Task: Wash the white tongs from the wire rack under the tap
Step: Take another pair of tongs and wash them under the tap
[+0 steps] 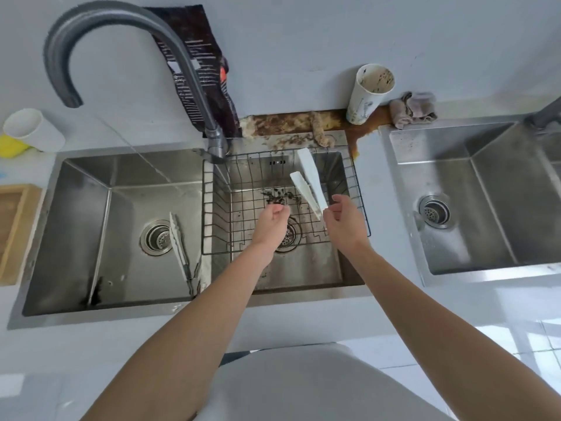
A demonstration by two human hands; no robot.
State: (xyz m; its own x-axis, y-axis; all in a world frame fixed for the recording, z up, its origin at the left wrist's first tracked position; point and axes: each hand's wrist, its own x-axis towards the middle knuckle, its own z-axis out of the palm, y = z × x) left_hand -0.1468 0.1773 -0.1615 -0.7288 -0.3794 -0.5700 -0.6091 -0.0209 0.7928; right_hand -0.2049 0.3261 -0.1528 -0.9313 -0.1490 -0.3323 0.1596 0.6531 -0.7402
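right hand [343,221]: pinched the hinge end of the white plastic tongs [309,180] betw. thumb & fingers, above the right part of the wire rack.
white tongs: held up w/ both arms spread apart, tips pointing away toward the back wall; lifted off the rack floor, over the right basin.
left hand [271,221]: loosely curled, fingers bent in, nothing in it; just beside the tongs' lower end, not touching them as far as could be told.
wire rack [218,208]: black wire basket sat across the right basin of the steel double sink [76,226]; dark crumbs lay on its mesh near the middle.
tap [121,34]: grey curved gooseneck tap, spout hung over the left side; a thin stream of water ran from it at a slant into the left basin.
left basin: a pair of clear/metal tongs [180,247] lay beside the drain, leaning on the divider.
bench [303,311]: pale; white cup [35,129] & yellow sponge [10,145] at far left, stained paper cup [368,92] & grey rag [413,109] at back right, brown mess betw. them behind the rack.
second sink [473,202]: steel, to the right, well apart from the hands.
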